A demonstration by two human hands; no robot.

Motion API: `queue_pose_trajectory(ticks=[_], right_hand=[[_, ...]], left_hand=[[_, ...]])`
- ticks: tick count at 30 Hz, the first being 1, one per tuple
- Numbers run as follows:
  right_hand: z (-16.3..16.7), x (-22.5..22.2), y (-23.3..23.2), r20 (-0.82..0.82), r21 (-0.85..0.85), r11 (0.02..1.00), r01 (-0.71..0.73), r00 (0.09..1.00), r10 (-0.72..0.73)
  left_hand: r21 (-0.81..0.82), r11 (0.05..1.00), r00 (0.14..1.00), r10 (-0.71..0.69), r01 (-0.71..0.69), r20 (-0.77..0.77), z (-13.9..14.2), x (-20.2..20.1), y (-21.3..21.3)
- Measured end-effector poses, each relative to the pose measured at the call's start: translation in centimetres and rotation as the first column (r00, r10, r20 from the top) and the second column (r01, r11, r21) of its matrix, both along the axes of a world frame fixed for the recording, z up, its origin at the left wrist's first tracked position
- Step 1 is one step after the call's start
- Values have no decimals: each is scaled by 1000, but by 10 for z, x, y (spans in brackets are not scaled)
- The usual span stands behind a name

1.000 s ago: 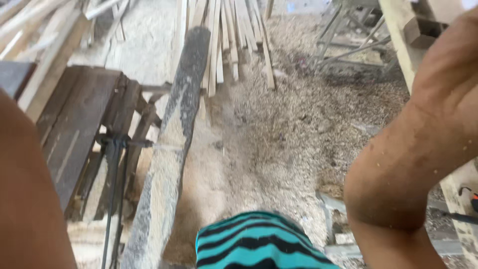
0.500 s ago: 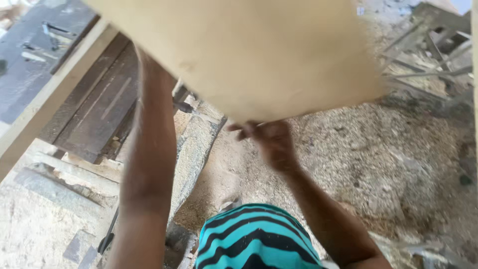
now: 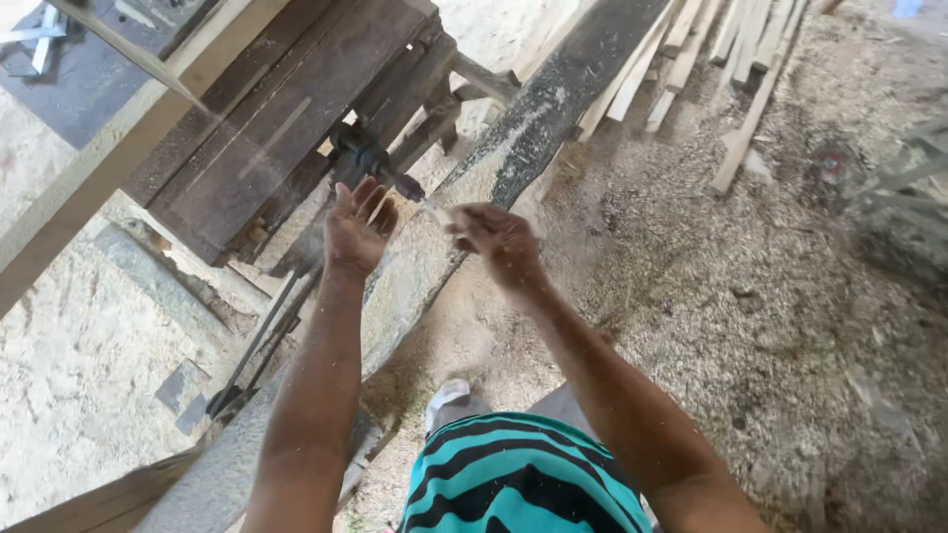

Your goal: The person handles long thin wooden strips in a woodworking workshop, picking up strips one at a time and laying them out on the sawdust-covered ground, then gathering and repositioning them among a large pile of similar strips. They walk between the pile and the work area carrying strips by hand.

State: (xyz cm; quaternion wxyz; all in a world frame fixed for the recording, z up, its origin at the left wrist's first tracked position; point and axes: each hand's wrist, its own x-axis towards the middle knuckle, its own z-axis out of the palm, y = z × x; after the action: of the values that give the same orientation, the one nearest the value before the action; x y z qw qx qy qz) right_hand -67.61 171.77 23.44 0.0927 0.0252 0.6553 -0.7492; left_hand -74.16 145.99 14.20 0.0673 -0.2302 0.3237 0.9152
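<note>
Sawdust covers the workshop floor (image 3: 790, 326) almost everywhere, pale and thick on the right side. A long dusty plank (image 3: 464, 207) runs diagonally from the lower left up toward the top middle, its upper part dark, its lower part caked with sawdust. Along its left edge stands a dark wooden bench (image 3: 267, 118) with a metal clamp fitting (image 3: 370, 158) at its near corner. A pale beam (image 3: 109, 168) crosses the upper left corner beside the bench. At the top right, a spread of thin wooden slats (image 3: 691, 59) lies on the floor.

Both arms reach forward above the plank. The left hand (image 3: 357, 229) is raised with the palm open and fingers spread, just in front of the clamp fitting and gripping nothing. The right hand (image 3: 499, 242) hangs over the plank with fingers loosely curled downward; it appears empty, though motion blur makes that hard to confirm. The hands are near each other but apart. A striped teal and black shirt (image 3: 513, 479) shows at the bottom edge.
</note>
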Motion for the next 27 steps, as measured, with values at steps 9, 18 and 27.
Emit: queue_pose_trajectory(ticks=[9,18,27], right_hand=[[-58,-143,247,-2,256,962,96,995,-99],[-48,-299,397,89,199,975,-104,992,88],[-64,-499,456,68,246,891,-382,924,377]], left_hand=[[-48,993,934,118,-109,337,-122,-41,124],[-123,992,904,90,-42,419,-136,-119,320],[24,982,924,167,-186,344,-157,-312,466]])
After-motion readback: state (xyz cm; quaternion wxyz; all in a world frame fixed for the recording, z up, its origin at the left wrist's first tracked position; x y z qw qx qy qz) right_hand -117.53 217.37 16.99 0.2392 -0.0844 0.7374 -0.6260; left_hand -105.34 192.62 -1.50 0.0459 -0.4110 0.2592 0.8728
